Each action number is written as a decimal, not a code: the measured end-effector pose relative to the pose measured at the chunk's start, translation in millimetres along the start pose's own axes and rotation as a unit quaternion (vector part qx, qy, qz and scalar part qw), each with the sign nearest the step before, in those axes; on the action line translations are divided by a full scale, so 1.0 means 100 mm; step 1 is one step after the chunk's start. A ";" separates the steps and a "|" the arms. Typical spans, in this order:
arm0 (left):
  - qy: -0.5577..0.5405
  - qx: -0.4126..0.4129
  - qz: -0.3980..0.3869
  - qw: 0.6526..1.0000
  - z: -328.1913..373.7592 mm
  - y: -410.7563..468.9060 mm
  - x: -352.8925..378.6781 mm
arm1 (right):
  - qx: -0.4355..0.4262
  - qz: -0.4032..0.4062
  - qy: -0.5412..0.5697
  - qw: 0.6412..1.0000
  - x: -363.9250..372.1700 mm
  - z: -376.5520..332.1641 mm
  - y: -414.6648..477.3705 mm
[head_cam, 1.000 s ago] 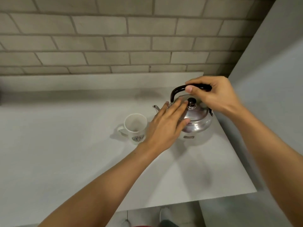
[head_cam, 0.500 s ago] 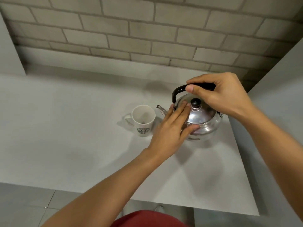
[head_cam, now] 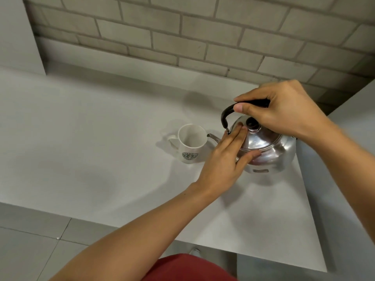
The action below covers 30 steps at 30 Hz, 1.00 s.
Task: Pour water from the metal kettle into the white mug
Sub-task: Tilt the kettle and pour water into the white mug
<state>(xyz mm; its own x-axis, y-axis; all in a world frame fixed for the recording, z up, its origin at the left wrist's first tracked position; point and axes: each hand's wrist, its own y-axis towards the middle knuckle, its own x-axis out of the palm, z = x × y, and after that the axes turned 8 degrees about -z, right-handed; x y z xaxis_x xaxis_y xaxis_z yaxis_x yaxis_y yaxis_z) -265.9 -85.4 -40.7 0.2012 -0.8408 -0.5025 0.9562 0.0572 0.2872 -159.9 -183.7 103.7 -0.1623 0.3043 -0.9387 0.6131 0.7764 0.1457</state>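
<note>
The metal kettle [head_cam: 272, 154] stands on the white counter [head_cam: 101, 149] near its right edge, spout pointing left. My right hand [head_cam: 284, 112] is closed around its black arched handle from above. My left hand [head_cam: 225, 159] lies flat against the kettle's left side and lid, fingers straight and together, thumb under the lid rim, holding nothing. The white mug [head_cam: 190, 144] with a dark round logo stands upright just left of the spout, handle to the left; its inside looks empty.
A grey brick wall [head_cam: 203, 37] with a low ledge runs along the back. A grey panel [head_cam: 345, 159] rises just right of the kettle, and another stands at the far left. The counter's front edge is near me, tiled floor below.
The view has shifted, so the counter, mug and kettle sit differently in frame. Both hands keep the same hold on the kettle, which stays on the counter.
</note>
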 end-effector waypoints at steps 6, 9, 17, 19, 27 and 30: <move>-0.042 0.001 0.010 0.999 -0.04 -0.01 0.02 | -0.009 -0.015 -0.039 0.999 0.01 -0.09 0.08; -0.060 -0.001 0.012 0.998 -0.06 -0.01 -0.01 | -0.016 -0.027 -0.048 0.998 0.02 -0.17 0.12; -0.096 -0.003 0.018 0.995 -0.06 0.00 0.00 | -0.009 -0.055 -0.070 0.996 0.01 -0.24 0.23; -0.103 -0.004 0.018 0.994 -0.07 0.00 0.00 | -0.009 -0.059 -0.073 0.996 0.01 -0.26 0.24; -0.126 -0.004 0.026 0.992 -0.11 0.02 0.05 | 0.002 -0.074 -0.084 0.994 -0.01 -0.34 0.28; -0.138 0.001 0.037 0.990 -0.09 0.04 0.07 | 0.004 -0.075 -0.089 0.993 -0.04 -0.37 0.28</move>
<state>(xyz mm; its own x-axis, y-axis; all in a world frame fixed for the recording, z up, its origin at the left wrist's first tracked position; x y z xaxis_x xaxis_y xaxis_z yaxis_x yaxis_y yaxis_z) -259.0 -86.2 -50.8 0.2049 -0.9495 -0.2377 0.9404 0.1235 0.3169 -170.8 -142.0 122.9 -0.1132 0.0835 -0.9901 0.5994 0.8004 -0.0010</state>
